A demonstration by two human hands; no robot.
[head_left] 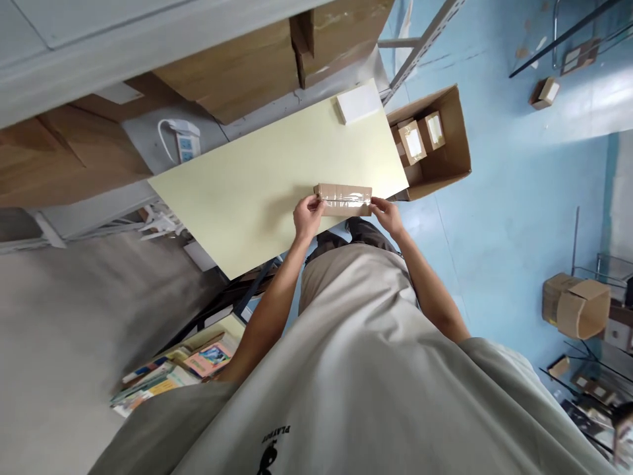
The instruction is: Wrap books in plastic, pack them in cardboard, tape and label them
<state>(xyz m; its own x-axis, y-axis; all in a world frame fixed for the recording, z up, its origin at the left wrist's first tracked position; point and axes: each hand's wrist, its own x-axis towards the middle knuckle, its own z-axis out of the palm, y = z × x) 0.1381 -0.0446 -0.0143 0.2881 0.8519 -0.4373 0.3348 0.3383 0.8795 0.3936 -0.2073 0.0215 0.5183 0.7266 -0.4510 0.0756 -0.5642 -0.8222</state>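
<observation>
A small brown cardboard box (345,210), with shiny clear tape along its upper seam, is held between my two hands at the near edge of the pale yellow table (237,191). My left hand (308,216) grips its left end, thumb and fingers closed around the corner. At the opposite end, the fingers of my right hand (386,215) pinch the tape side and edge. A flat white box (358,103) lies on the table's far right corner, apart from both hands.
An open carton (452,135) holding smaller labelled boxes stands off the table's right end. Behind the table, a shelf carries large cartons (247,66) and a power strip (186,146). Books (210,356) are stacked at lower left. Blue floor (494,218) stretches right.
</observation>
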